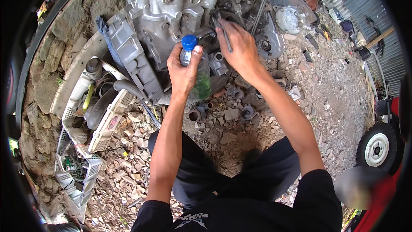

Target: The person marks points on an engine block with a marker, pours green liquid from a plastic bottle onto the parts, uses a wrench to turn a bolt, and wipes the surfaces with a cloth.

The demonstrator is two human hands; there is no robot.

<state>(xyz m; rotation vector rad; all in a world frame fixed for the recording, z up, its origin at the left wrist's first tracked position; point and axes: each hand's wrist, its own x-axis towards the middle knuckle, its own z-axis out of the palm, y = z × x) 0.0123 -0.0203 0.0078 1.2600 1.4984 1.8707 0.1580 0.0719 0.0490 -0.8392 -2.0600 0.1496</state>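
Observation:
My left hand [181, 69] is wrapped round a clear plastic bottle [204, 81] with a blue cap, held upright in front of a grey metal engine [161, 32]. Green shows in the bottle's lower part. My right hand [240, 49], its fingers closed, grips a thin dark metal rod-like tool [228, 42] beside the engine's lower right side. The tool's exact kind cannot be made out. Its upper end lies near an opening in the engine, but whether they touch is unclear.
A ribbed grey metal part [133, 53] leans left of the engine. White plastic baskets [109, 122] with hoses and parts stand farther left. Metal covers [270, 38] lie to the right. Small cylindrical parts [247, 112] rest on rubble. A wheel [377, 149] is at far right.

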